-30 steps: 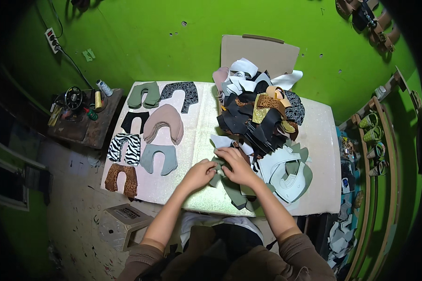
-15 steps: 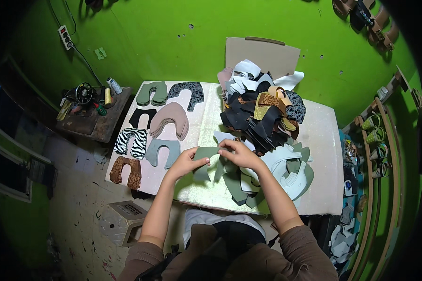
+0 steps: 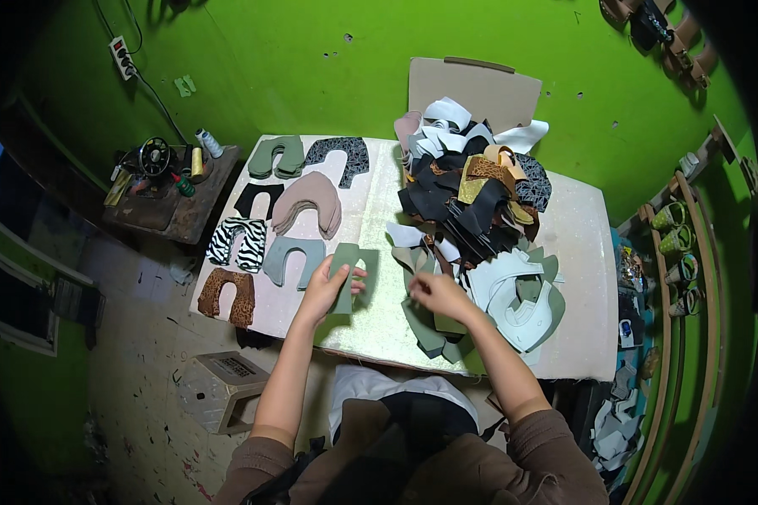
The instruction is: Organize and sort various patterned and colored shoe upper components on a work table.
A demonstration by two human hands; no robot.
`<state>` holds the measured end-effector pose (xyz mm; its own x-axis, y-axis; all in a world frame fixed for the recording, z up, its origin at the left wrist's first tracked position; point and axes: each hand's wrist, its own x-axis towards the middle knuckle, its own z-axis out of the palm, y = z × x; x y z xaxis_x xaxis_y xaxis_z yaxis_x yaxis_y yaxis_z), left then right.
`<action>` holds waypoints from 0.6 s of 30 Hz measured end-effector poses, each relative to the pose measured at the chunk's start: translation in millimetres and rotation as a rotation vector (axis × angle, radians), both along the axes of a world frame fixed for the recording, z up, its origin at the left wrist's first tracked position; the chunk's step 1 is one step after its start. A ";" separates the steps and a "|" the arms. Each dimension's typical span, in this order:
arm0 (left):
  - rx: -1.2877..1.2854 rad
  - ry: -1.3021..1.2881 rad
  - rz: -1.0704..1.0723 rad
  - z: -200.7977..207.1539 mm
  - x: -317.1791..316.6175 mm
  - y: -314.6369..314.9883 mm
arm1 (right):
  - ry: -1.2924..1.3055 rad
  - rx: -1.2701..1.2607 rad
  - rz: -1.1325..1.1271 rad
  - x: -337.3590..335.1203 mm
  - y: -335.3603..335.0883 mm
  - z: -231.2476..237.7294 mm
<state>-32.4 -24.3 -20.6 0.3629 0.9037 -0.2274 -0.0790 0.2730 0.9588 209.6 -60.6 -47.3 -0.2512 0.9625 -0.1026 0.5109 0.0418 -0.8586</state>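
Plainly, the table splits into a sorted half and an unsorted half.

Side bench [image 3: 173, 198]: at ten o'clock from the hands, off the table's left edge; it carries a small sewing machine [image 3: 150, 158] and thread cones [image 3: 206, 143], kept apart from the cut pieces.

Sorted rows: at ten to eleven o'clock, flat U-shaped cut-outs lie singly or in short stacks, grouped by look: an olive pair [image 3: 276, 156], a dark speckled piece [image 3: 338, 157], a black piece [image 3: 257, 199], a pink-beige stack [image 3: 309, 202], a zebra-striped piece [image 3: 237, 241], a grey-green piece [image 3: 293, 257] and a brown mottled piece [image 3: 226, 295]. Spread apart, each kind reads at a glance.

Left hand [image 3: 326, 289]: fingers curled round the lower edge of a green cut piece [image 3: 348, 263], thumb on top; it holds the piece just right of the grey-green one, likely because the colours match.

Right hand [image 3: 437, 295]: fingers bent loosely down on the olive pieces [image 3: 425, 324] at the heap's near edge; whether it pinches one I cannot tell.

Mixed heap [image 3: 472, 194]: at one o'clock, black, white, tan and spotted cut-outs lie jumbled, unsorted stock within easy reach.

Pale pieces [image 3: 518, 295]: at three o'clock, white and mint shapes overlap loosely.

Cardboard sheet [image 3: 472, 84]: at twelve o'clock, leaning on the green wall behind the heap.
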 end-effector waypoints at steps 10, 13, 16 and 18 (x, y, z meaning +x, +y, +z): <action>-0.224 -0.127 -0.101 -52.1 41.6 -31.3 | -0.934 0.061 0.078 -31.9 -77.2 -39.4; -0.278 -0.115 -0.130 -60.8 47.1 -41.0 | -0.958 0.080 -0.061 -41.1 -84.7 -43.7; -0.290 -0.112 -0.157 -63.6 52.0 -45.7 | -1.041 0.156 -0.121 -42.7 -90.7 -63.1; -0.285 -0.157 -0.173 -61.0 47.8 -48.6 | -1.028 0.166 -0.179 -47.7 -94.1 -63.1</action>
